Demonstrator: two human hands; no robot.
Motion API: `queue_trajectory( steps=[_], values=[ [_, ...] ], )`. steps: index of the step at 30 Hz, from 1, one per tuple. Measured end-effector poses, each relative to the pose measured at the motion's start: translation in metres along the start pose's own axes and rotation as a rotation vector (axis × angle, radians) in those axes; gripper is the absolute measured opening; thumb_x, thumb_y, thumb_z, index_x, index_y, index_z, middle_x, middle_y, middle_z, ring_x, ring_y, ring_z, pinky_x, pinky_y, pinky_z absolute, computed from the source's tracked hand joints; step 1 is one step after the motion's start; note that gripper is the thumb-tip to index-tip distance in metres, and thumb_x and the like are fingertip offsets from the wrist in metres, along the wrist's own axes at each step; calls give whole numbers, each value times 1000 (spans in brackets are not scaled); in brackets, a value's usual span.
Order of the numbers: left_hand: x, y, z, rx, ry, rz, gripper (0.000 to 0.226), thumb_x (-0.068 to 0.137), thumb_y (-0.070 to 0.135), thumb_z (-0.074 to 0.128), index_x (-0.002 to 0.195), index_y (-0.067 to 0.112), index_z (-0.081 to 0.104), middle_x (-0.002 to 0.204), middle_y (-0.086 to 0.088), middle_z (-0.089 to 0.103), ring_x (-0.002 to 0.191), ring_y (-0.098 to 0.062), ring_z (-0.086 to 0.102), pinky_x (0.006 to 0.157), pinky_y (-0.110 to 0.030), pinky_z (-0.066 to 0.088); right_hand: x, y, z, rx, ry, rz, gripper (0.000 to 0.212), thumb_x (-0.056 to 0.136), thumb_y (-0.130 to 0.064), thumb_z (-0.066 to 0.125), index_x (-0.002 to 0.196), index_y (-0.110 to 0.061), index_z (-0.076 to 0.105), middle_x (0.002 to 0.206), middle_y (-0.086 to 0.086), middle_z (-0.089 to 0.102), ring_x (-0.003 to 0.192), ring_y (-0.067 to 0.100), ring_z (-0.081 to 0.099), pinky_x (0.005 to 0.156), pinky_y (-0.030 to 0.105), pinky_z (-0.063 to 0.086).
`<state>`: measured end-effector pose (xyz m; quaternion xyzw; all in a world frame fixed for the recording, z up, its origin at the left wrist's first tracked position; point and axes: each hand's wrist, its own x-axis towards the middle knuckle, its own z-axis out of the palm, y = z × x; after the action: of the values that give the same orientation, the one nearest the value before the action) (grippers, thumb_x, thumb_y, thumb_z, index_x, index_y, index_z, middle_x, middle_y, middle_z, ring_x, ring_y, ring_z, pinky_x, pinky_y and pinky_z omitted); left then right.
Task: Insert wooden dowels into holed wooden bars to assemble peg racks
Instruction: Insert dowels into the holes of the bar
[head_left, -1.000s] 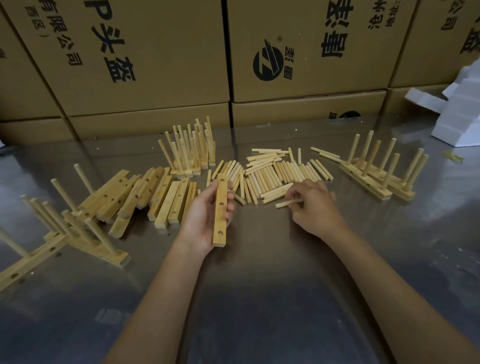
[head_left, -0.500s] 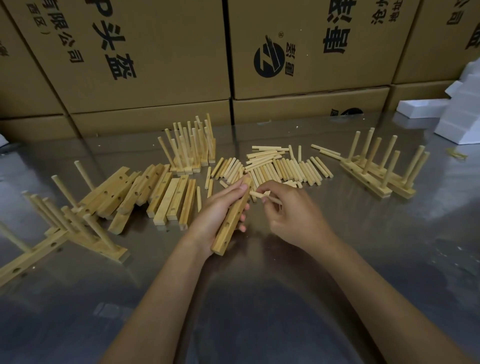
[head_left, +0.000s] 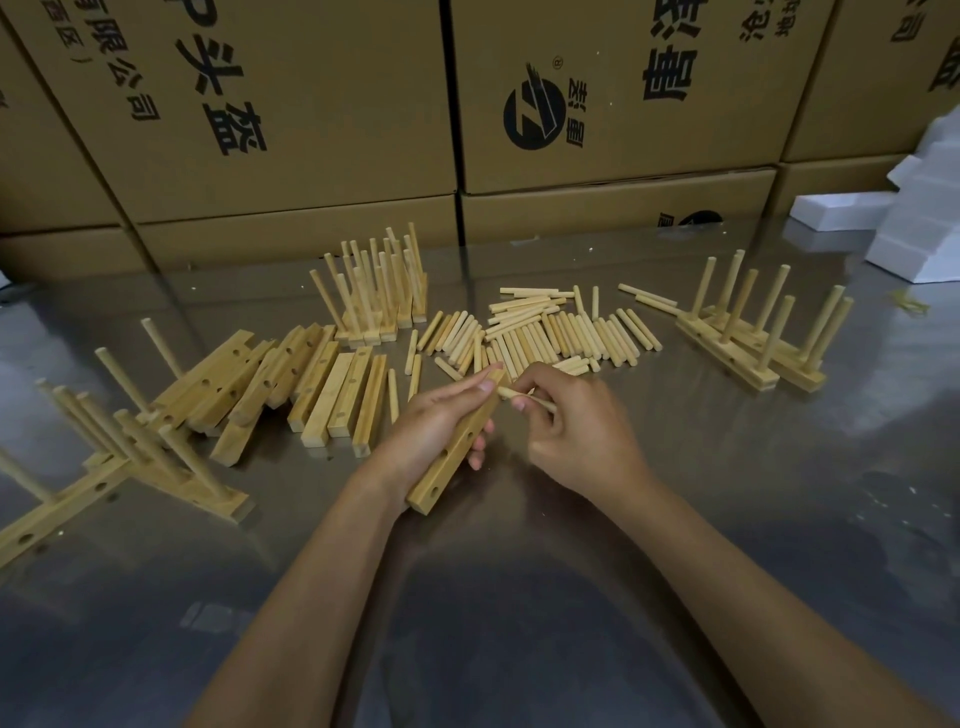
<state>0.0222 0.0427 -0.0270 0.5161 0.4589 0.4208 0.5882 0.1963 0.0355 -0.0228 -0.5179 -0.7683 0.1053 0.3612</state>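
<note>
I see the left hand (head_left: 434, 434) wrapped around a wooden bar (head_left: 457, 447), the fingers curled behind it and the thumb lying along its top end. The bar is tilted, its far end up near the pile of loose dowels (head_left: 550, 330) and its near end low toward the metal table (head_left: 519, 597). I can count some holes on its side face. The right hand (head_left: 574, 431) pinches one dowel (head_left: 524, 399) between thumb and fingers, and the tip of this dowel touches the upper end of the bar, just beside the left thumb. I cannot tell if the tip is already inside a hole. To the left of the hands lies a heap of bars without pegs (head_left: 291, 382). Finished racks (head_left: 753, 338) stand at the right, more at the far middle (head_left: 379, 291) and at the left edge (head_left: 130, 447). Cardboard boxes (head_left: 311, 104) stand behind the table.
</note>
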Motion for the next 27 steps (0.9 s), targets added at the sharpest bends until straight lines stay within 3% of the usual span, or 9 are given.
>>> queue_trajectory(
  steps=[4,10,14,20,22,24,25,27],
  values=[
    [-1,-1,-2,29,-9,6,31,99,36,59,129,38,66,76,-5,61,60,-15,55,59,-25,51,-1,-1,6,108,21,93,8,91,-14,58,87,-20,62,60,-11,50,55,8,46,51,25,30],
    [-2,0,2,114,1,10,24,97,38,61,116,51,69,78,-5,61,61,-14,57,62,-23,52,0,-2,10,370,17,271,11,89,-9,62,80,-12,68,70,10,65,63,20,56,58,27,37],
    [-3,2,2,138,0,22,28,97,39,61,122,49,66,75,-3,62,61,-12,58,63,-20,52,3,-3,9,508,-15,372,13,91,-10,62,80,-13,69,60,-4,58,47,-1,45,51,16,32],
    [1,3,3,-64,-26,-2,29,97,23,62,121,39,69,72,-7,61,58,-14,58,52,-28,54,9,-3,-4,646,-87,421,14,96,-21,60,90,-15,70,62,2,67,44,6,49,44,19,39],
    [3,3,-1,-145,12,-15,34,97,20,62,130,27,64,72,-8,63,57,-16,58,51,-29,53,14,4,-6,702,52,456,20,98,-25,58,89,-14,72,72,3,71,53,7,55,50,19,42],
    [4,3,-5,-229,71,-35,38,98,21,60,136,22,59,73,-9,63,58,-16,58,51,-29,53,17,15,-8,592,258,418,23,98,-21,54,87,-13,73,80,-3,71,73,6,59,62,14,42],
    [5,4,-7,-275,98,-45,37,99,21,59,135,21,58,73,-8,63,58,-16,58,50,-28,52,17,21,-9,479,300,373,22,98,-17,51,90,-16,72,86,-7,70,83,6,60,68,12,41],
    [5,4,-9,-365,136,-61,32,100,23,57,131,16,60,72,-7,62,57,-15,56,49,-27,51,16,34,-7,176,212,264,24,98,-12,49,108,-19,70,106,-10,66,108,10,54,86,17,38]
  ],
)
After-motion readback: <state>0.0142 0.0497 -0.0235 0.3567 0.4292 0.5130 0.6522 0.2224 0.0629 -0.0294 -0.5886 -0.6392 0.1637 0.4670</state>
